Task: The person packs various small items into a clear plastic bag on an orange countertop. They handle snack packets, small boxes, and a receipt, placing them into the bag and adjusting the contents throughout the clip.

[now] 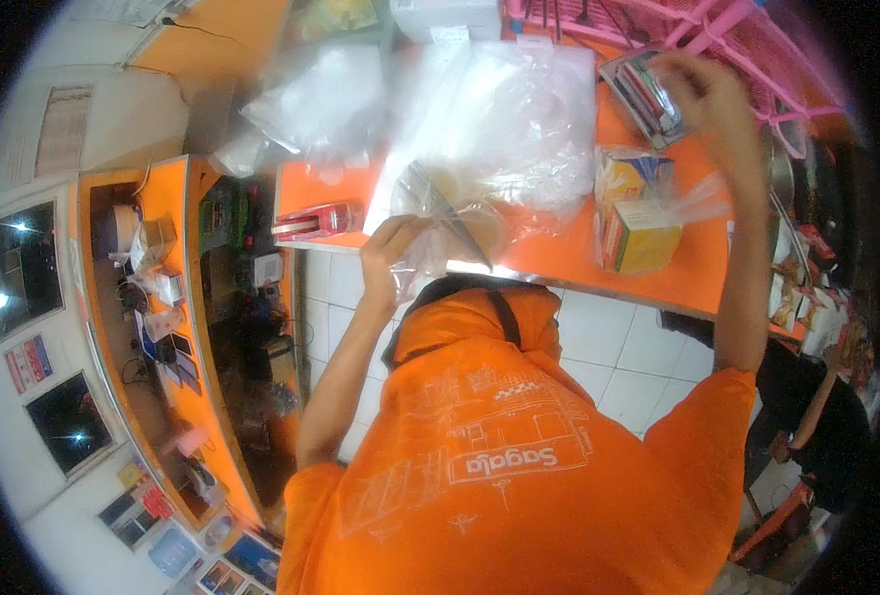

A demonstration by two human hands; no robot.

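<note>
My left hand (pixel 392 249) is at the front edge of the orange table (pixel 551 242), its fingers closed on a clear plastic bag (pixel 429 249). Something round and pale shows through the plastic there. Across it slants a narrow dark strip (pixel 451 216) that I cannot identify. My right hand (pixel 700 89) is raised at the far right, blurred, over the end of a shallow tray (pixel 644 100) of slim items. Whether its fingers hold anything is unclear. Beyond my left hand lies a wide stack of clear plastic bags (pixel 537 119).
A red tape dispenser (pixel 317 222) sits at the table's left corner. Bagged yellow boxes (pixel 642 236) stand on the right. A pink plastic basket (pixel 775 67) borders the far right. Orange shelving (pixel 187 335) runs along the left; a person in black (pixel 819 424) is at right.
</note>
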